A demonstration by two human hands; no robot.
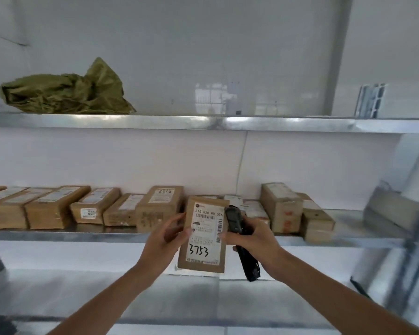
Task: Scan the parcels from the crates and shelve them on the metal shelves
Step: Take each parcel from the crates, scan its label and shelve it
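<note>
A flat brown cardboard parcel [205, 238] with a white label and the handwritten number 3753 is held upright in front of the middle metal shelf [82, 235]. My left hand [165, 240] grips its left edge. My right hand [249, 238] holds a black handheld scanner [240, 240], and its thumb touches the parcel's right edge. A row of several brown parcels [159, 206] stands on that shelf behind my hands.
An olive-green crumpled sack [65, 93] lies on the upper shelf [203, 123] at the left. A metal upright [416, 213] frames the shelves at the right, with bare shelf surface beside it. A lower shelf [82, 296] runs below my forearms.
</note>
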